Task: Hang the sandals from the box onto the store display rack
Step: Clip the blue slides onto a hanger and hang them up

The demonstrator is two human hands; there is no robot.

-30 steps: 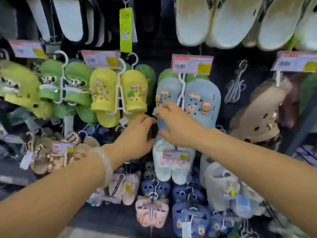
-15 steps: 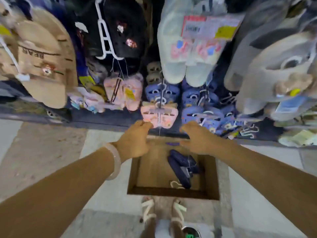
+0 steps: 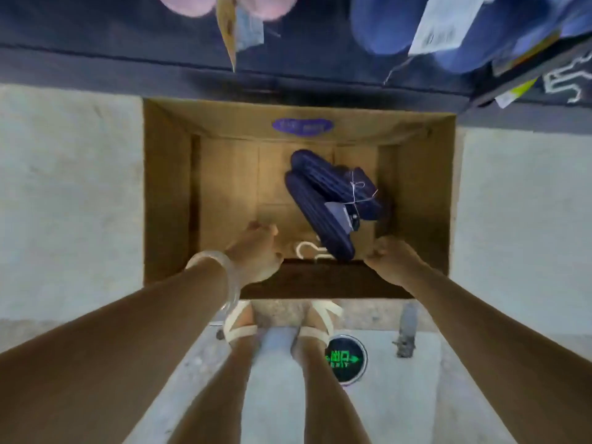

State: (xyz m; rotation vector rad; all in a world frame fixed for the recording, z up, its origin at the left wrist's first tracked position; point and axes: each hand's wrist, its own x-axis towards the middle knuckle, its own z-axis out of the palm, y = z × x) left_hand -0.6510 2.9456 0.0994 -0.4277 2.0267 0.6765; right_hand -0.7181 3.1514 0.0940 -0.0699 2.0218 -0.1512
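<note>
An open cardboard box [image 3: 166, 187] stands on the floor below me. Inside lies a pair of dark navy sandals [image 3: 323, 193], tied together with a string and a tag, soles up and tilted. A white plastic hanger hook [image 3: 309, 249] shows at the box's near wall beside them. My left hand [image 3: 256, 251], with a pale bangle on the wrist, hovers over the box's near left part, fingers loosely curled and holding nothing. Over the near right edge my right hand [image 3: 392, 259] is curled the same way, just right of the sandals' lower end.
The rack's dark base [image 3: 288, 72] runs along the top, with pink sandals [image 3: 192, 4] and blue sandals [image 3: 384, 30] with tags hanging over it. My feet in white strapped sandals [image 3: 240, 325] stand just before the box. A green exit floor marker [image 3: 346, 360] lies by my right foot.
My view has swung down from the rack to the box. Both hands left the hung light-blue pair and dropped to the box's near edge.
</note>
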